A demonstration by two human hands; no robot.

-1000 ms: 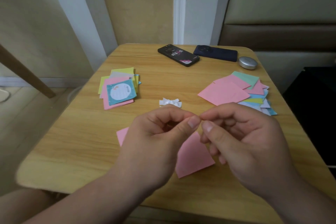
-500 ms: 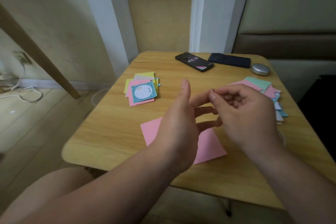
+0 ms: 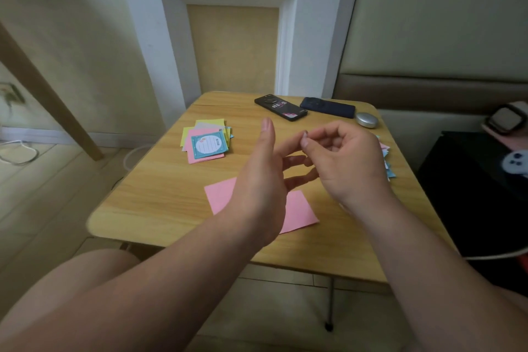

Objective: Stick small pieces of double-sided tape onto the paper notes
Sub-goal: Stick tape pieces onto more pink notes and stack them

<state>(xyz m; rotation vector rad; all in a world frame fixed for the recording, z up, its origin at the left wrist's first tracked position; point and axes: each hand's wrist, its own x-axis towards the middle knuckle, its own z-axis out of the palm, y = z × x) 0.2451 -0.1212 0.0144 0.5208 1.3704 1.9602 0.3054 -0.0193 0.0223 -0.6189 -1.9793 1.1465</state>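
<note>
A pink paper note (image 3: pixel 300 208) lies flat on the wooden table (image 3: pixel 160 197), its middle hidden under my left hand (image 3: pixel 263 180). That hand hovers above the note with its thumb up and its fingers straight and spread, holding nothing. My right hand (image 3: pixel 351 160) is just to its right with curled fingers. Its thumb and forefinger pinch together close to my left fingertips, on what seems a tiny piece of tape, too small to make out. The white tape strip is hidden behind my hands.
A stack of coloured notes (image 3: pixel 207 141) with a teal card on top lies at the left. A second pile (image 3: pixel 385 151) peeks out behind my right hand. Two phones (image 3: pixel 281 107) (image 3: pixel 328 107) and a silver oval case (image 3: pixel 366 119) line the far edge.
My left hand let go of the shared pinch and opened its fingers, while my right hand kept pinching. The view rose and pulled back from the table.
</note>
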